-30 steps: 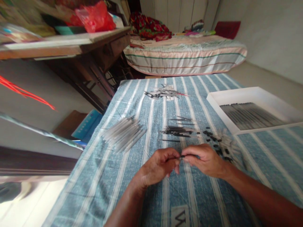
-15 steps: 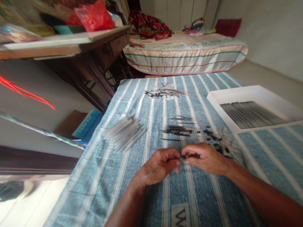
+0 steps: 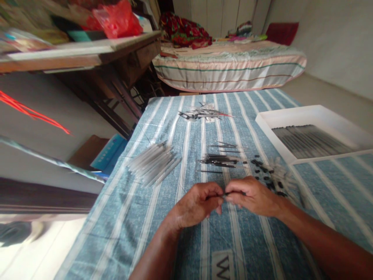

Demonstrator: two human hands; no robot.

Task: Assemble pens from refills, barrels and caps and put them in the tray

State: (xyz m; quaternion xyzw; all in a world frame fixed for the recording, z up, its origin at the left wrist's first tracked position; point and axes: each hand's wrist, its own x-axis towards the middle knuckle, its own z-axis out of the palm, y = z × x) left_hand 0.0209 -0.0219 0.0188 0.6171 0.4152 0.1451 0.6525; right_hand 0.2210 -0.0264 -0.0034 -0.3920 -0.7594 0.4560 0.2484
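Left hand point(image 3: 194, 206), right hand point(image 3: 255, 196), fingers point(image 3: 215, 189) pinching dark piece point(image 3: 224, 195), open cloth point(image 3: 125, 217) toward left edge

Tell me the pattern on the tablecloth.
Blue with white stripes, clearest in the head view.

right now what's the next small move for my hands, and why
Probably ease the right hand back slightly while the left hand holds steady: both pinch a small dark piece, nearly meeting, and their grip hides most of it, so any join can't be checked.
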